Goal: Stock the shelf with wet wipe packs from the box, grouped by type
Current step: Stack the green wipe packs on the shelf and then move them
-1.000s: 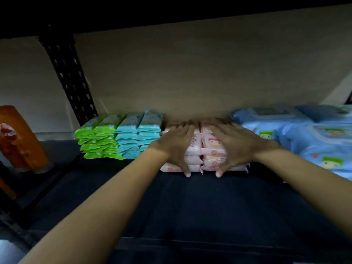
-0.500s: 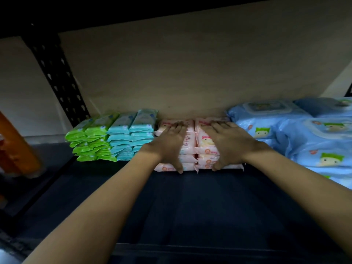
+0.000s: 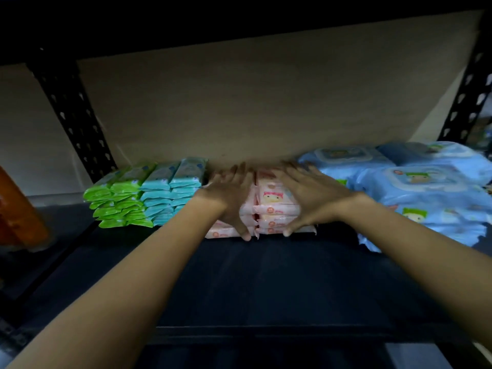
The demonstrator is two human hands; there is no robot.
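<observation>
Two stacks of pink wet wipe packs (image 3: 274, 206) stand side by side at the back of the dark shelf (image 3: 266, 283). My left hand (image 3: 231, 198) lies flat over the left pink stack, fingers straight, thumb down at its front. My right hand (image 3: 311, 198) lies spread over the right pink stack in the same way. Left of them stand green packs (image 3: 117, 198) and teal packs (image 3: 170, 190) in neat stacks. Large blue packs (image 3: 415, 190) with lids are piled on the right.
A brown board (image 3: 253, 102) backs the shelf. Black perforated uprights stand at the left (image 3: 72, 113) and right (image 3: 471, 86). An orange object (image 3: 18, 211) sits at the far left. The shelf's front edge (image 3: 266, 339) runs below my forearms.
Both hands stay on the pink stacks; their fingers have spread and slid a little further back over the tops. The view has shifted slightly.
</observation>
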